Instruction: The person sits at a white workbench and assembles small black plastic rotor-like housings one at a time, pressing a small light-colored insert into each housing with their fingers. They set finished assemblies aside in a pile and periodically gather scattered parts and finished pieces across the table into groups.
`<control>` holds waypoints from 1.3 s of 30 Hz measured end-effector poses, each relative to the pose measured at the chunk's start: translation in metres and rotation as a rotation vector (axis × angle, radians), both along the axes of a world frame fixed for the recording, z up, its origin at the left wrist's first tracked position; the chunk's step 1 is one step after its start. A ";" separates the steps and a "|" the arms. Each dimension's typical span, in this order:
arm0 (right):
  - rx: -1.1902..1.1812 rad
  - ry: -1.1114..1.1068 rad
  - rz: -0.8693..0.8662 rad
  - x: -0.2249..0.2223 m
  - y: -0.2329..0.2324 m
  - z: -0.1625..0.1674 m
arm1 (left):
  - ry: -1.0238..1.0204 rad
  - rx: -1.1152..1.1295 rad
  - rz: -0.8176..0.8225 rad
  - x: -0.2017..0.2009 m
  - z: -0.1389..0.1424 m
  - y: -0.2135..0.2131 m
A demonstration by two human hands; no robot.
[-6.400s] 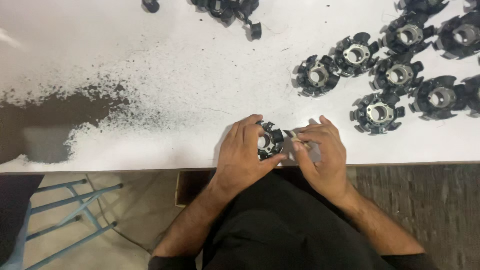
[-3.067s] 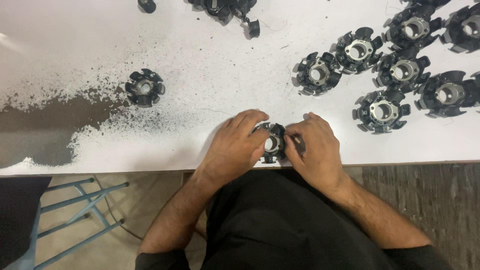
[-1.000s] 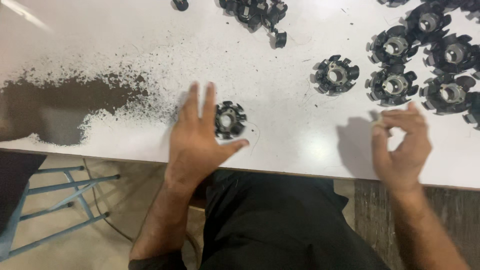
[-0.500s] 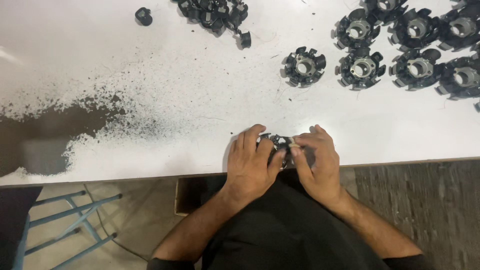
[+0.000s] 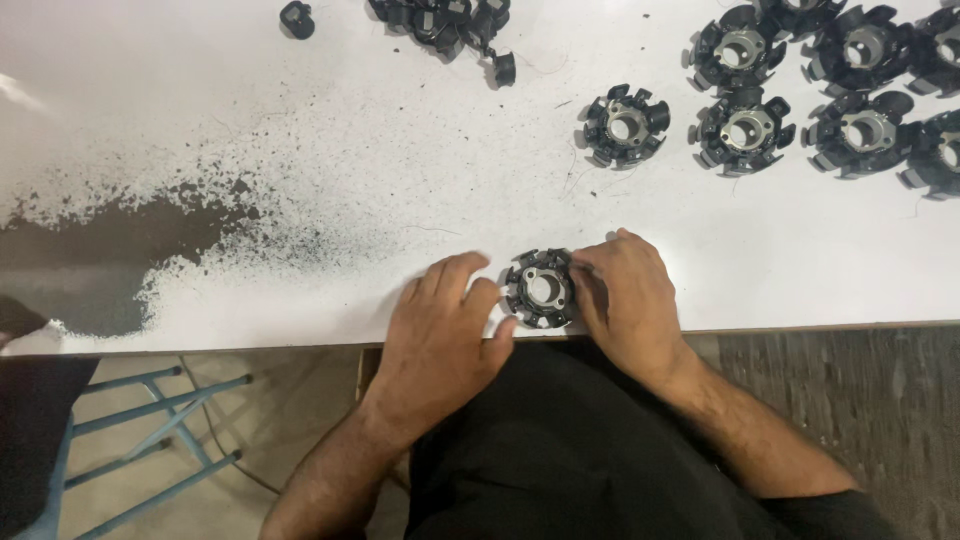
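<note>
A round black toothed part with a grey metal centre [image 5: 541, 289] lies flat near the front edge of the white table [image 5: 300, 120]. My left hand [image 5: 445, 330] rests to its left, fingertips touching its rim. My right hand [image 5: 630, 300] lies against its right side, fingers curled over the edge. Both hands hold the part between them on the tabletop.
Several matching black parts [image 5: 745, 125] sit in a group at the back right. A pile of small black pieces [image 5: 445, 20] lies at the back centre. Dark worn paint patch [image 5: 110, 250] marks the left. A blue metal frame [image 5: 150, 440] stands below the table edge.
The hands have spread slightly apart, uncovering the part between them. One second ago the left hand alone touched a part and the right hand was lifted away.
</note>
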State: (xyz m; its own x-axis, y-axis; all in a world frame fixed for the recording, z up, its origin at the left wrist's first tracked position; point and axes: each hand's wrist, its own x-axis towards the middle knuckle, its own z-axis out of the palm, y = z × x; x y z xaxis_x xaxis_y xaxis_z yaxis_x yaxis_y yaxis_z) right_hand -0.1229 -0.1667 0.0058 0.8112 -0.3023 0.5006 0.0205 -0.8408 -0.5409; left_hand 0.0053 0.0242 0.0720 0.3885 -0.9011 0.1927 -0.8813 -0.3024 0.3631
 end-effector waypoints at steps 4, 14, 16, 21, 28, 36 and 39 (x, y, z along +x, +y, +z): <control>0.094 -0.070 -0.023 -0.004 -0.001 0.002 | 0.023 -0.228 -0.105 -0.007 -0.006 -0.027; 0.063 -0.077 -0.043 -0.025 0.012 -0.011 | 0.123 -0.143 0.035 -0.007 -0.047 -0.043; 0.018 -0.073 -0.028 -0.023 0.012 -0.009 | 0.132 -0.209 0.041 -0.008 -0.049 -0.040; -0.026 -0.074 -0.013 -0.021 0.015 0.001 | 0.146 -0.275 0.037 -0.009 -0.050 -0.038; 0.045 0.030 -0.003 -0.020 0.011 0.012 | 0.231 -0.260 0.022 -0.014 -0.056 -0.042; 0.065 0.001 0.001 -0.022 0.011 0.013 | 0.173 -0.321 0.104 -0.020 -0.067 -0.049; 0.049 -0.018 0.016 -0.023 0.010 0.013 | 0.158 -0.323 0.107 -0.021 -0.068 -0.050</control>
State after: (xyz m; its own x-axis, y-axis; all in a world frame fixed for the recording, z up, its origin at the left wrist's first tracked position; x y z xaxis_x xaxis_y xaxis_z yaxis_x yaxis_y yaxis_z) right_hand -0.1459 -0.1564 0.0187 0.8068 -0.3140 0.5004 0.0437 -0.8131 -0.5805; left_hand -0.0158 -0.0258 0.0043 0.5246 -0.7567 0.3902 -0.7765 -0.2373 0.5838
